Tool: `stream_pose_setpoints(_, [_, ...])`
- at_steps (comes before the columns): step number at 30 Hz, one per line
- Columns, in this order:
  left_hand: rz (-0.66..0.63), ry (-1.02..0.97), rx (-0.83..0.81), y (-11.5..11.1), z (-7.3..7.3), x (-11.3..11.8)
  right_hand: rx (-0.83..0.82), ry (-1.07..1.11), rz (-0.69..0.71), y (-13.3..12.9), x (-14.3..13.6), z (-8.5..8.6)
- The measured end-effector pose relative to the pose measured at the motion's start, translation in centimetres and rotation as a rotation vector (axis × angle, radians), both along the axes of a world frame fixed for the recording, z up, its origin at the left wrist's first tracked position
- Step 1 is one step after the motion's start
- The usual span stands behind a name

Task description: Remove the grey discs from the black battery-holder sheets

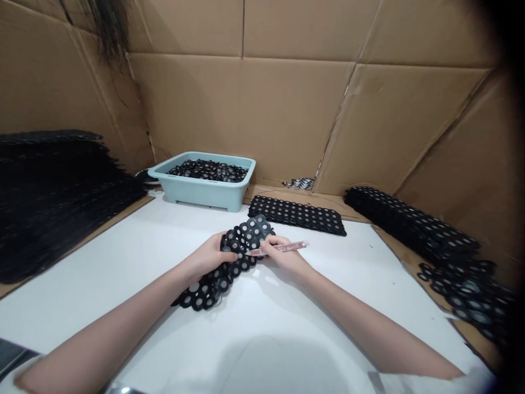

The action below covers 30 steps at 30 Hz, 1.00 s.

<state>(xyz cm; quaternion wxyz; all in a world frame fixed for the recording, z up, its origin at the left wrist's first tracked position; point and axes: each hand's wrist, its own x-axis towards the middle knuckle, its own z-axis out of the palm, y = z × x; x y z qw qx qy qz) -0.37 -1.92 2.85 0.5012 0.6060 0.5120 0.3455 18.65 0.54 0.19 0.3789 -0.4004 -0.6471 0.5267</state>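
Note:
A bendy black sheet of joined rings with pale round centres [223, 283] is held above the white tabletop, sloping down to the left. My left hand [213, 256] grips its middle, thumb on top and the other fingers hidden behind. In my right hand [279, 251] is a slim, pinkish see-through pen [293, 247], pinched between thumb and fingers. Its tip points left onto the sheet, close to my left thumb. Some right fingers seem to reach behind the sheet's right edge, though I cannot tell whether they grip it.
At the back stands a light blue basin [200, 191] full of black ring pieces. Beside it lies a flat black ring sheet [297, 215]. More sheets are stacked at right [410, 224], with loose rings [467, 295] nearer. A tall black stack [61, 202] fills the left. Cardboard walls [295, 109] enclose the table.

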Motion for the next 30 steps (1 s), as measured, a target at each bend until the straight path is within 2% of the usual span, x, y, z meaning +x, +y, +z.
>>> stream_pose_setpoints(7, [0.02, 0.054, 0.051, 0.1, -0.5, -0.1, -0.021, 0.019, 0.058, -0.1, 0.1, -0.1])
stream_pose_setpoints(14, [0.076, 0.117, 0.084, -0.2, -0.8, 0.2, 0.016, -0.088, 0.065, -0.5, -0.1, -0.4])
stream_pose_setpoints(19, [0.088, 0.183, 0.13, -0.4, -1.0, 0.7, 0.238, -0.295, -0.078, -1.6, -0.3, 0.0])
stream_pose_setpoints(25, [0.181, 0.24, 0.142, -0.6, -1.6, 1.2, 0.468, -0.311, -0.029, -2.2, -1.2, -0.3])
stream_pose_setpoints(30, [0.241, 0.21, 0.166, -1.2, -1.4, 2.2, 0.624, -0.381, -0.094, -1.6, -1.7, -0.5])
